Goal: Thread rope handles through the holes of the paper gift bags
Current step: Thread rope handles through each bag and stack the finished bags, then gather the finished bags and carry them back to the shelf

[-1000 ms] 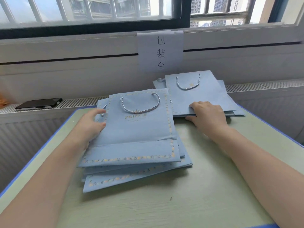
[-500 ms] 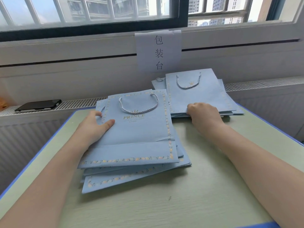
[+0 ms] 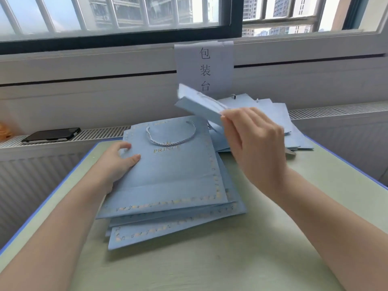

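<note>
Bag (image 3: 201,108) now lifted, between right fingers (image 3: 235,120)

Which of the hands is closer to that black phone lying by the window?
The left. The left hand rests on the near bag stack, just right of the phone; the right hand lifts a bag farther right.

head cam | looks forward and down | close over table (image 3: 273,259) | faces window (image 3: 126,15)

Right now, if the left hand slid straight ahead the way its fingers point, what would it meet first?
Likely the rope handle on the top bag, which the left hand already rests on; depth is uncertain.
</note>
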